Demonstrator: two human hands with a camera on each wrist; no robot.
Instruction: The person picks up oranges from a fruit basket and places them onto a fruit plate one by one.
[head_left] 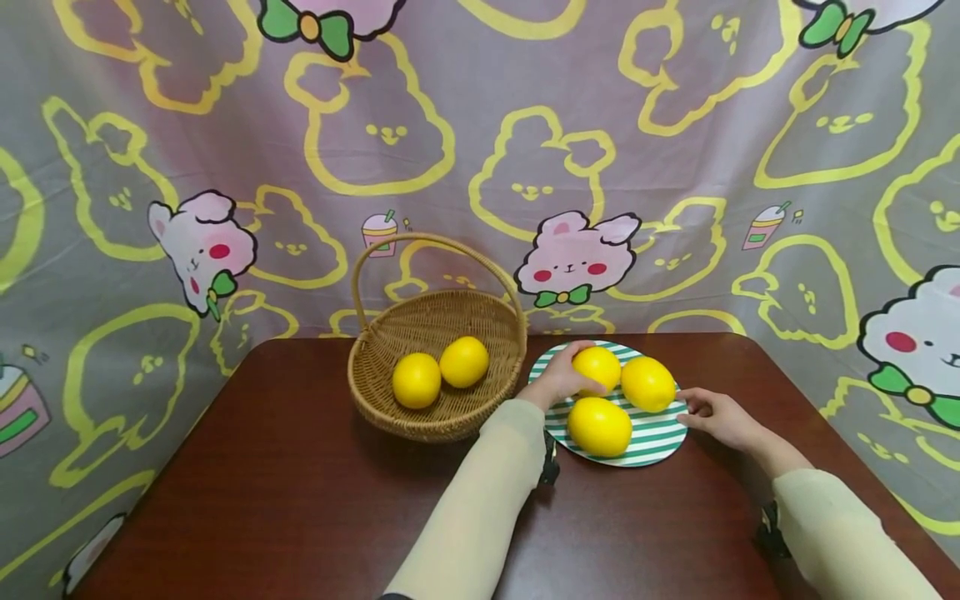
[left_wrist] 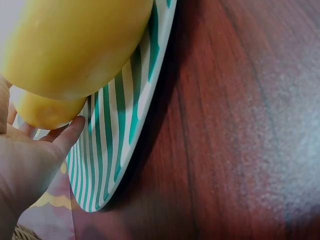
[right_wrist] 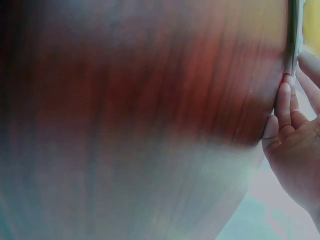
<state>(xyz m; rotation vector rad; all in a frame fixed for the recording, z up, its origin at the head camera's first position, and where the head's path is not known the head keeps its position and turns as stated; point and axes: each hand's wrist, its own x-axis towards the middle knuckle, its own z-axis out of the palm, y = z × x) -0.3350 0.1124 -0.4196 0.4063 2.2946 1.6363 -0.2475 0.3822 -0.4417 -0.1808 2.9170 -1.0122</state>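
Observation:
Three yellow lemons lie on an oval plate (head_left: 651, 451) with green and white stripes. My left hand (head_left: 561, 377) grips the back-left lemon (head_left: 597, 370), with thumb and fingers on either side of it. The left wrist view shows fingertips (left_wrist: 75, 131) against that lemon's lower side, partly hidden behind the front lemon (head_left: 600, 427). At the plate's right rim, my right hand (head_left: 722, 417) pinches the edge beside the right lemon (head_left: 648, 384). In the right wrist view, curled fingers (right_wrist: 283, 102) sit below the rim.
A wicker basket (head_left: 420, 429) with a tall handle stands left of the plate and holds two more lemons (head_left: 417, 381). Both stand on a dark brown table (head_left: 300, 500). A patterned cloth (head_left: 450, 100) hangs behind and along the sides.

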